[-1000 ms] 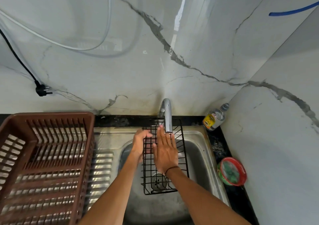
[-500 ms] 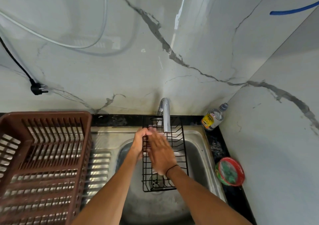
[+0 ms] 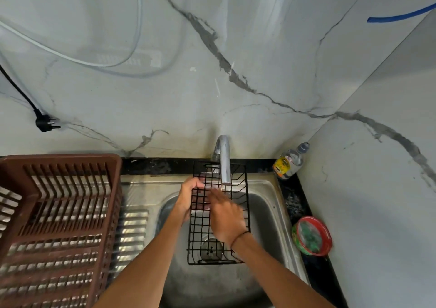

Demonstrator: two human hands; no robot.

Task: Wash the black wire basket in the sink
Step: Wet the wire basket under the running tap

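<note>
1. The basket stands in the sink under the tap, its long axis running from the tap toward the person, far end raised against the sink's back edge and near end low over the drain.
2. The left hand sits on the basket's left rim, just left of the tap's outlet; its fingers curl over the rim wire and hold the basket steady.
3. The right hand lies flat and spread on the mesh below the tap's outlet, clasping nothing, palm pressed to the wires.
4. My judgement: the rub will run along the long axis, from the tap end down toward the drain end. The right hand is nearer the unwashed lower half, and the left hand must brace the rim against that push.
5. The right hand is motion-blurred, so its fingertips cannot be placed exactly.
6. Whether water runs from the tap is hard to tell.
7. The left palm and the basket's right side behind the right hand are hidden.
8. Left of the tap, the brown rack is cut off by the frame edge. Right of the tap, a bottle stands in the corner.
</note>
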